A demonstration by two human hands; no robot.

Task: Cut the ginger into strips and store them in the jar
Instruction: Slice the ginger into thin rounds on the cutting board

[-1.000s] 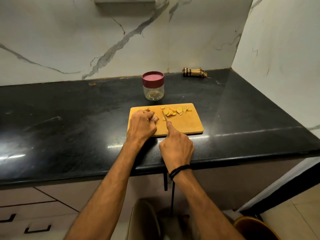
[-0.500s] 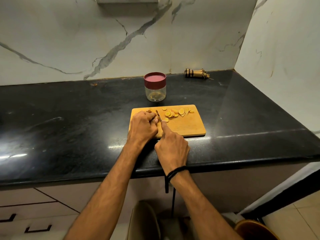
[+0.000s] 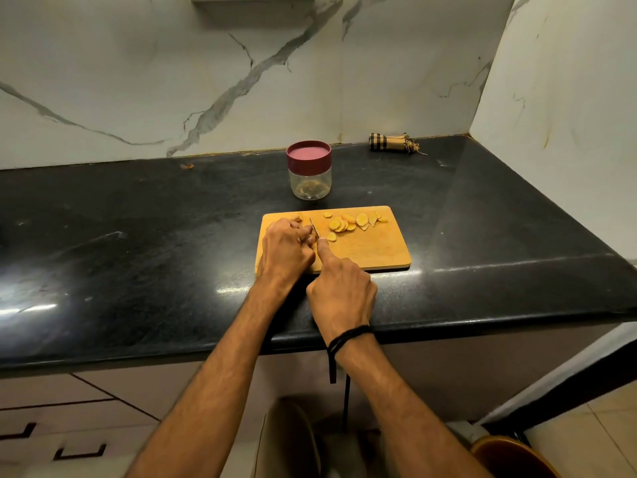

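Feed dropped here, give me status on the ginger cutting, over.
Left hand grips ginger on cutting board. Right hand holds knife, blade at ginger. Slices on board, jar lidded. Path clear.

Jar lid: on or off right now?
On. The maroon lid sits flush on the clear jar, which stands upright on the counter behind the cutting board.
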